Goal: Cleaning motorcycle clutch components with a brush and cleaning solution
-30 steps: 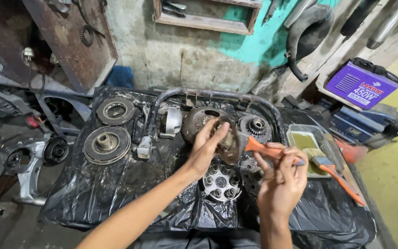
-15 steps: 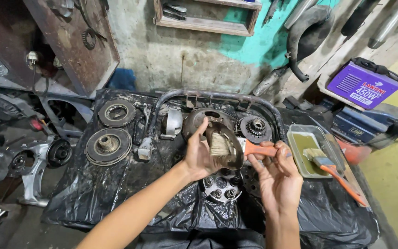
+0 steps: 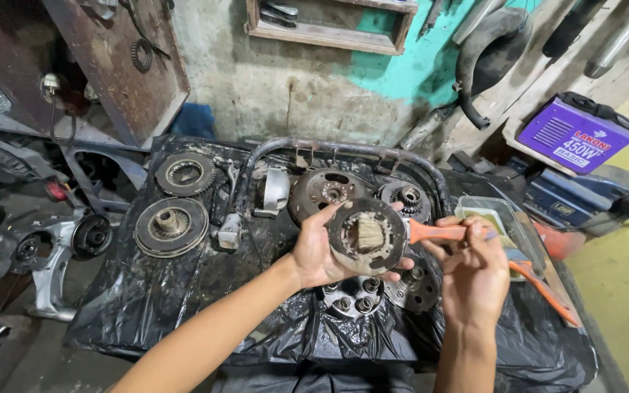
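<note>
Since half a second ago, the round, dark, grimy metal clutch plate (image 3: 367, 236) has turned face-up toward the camera, and the orange-handled paintbrush (image 3: 438, 232) now has its pale bristles pressed into the plate's centre.

At nine o'clock of the hands, two greasy ribbed clutch discs (image 3: 172, 225) lie on the black plastic sheet (image 3: 147, 291). The left hand (image 3: 322, 251) comes in from seven o'clock, palm up, fingers wrapped around the plate's rim and holding it above the sheet, over a silver hub with round springs (image 3: 351, 298). The right hand (image 3: 475, 266) rises from five o'clock, fingers pinched narrowly on the brush handle. At three o'clock sits a clear plastic tray of yellowish liquid (image 3: 500, 222).

This looks like scrubbing in progress; the next stroke seems to call for steady support and sweeping outward.
</note>
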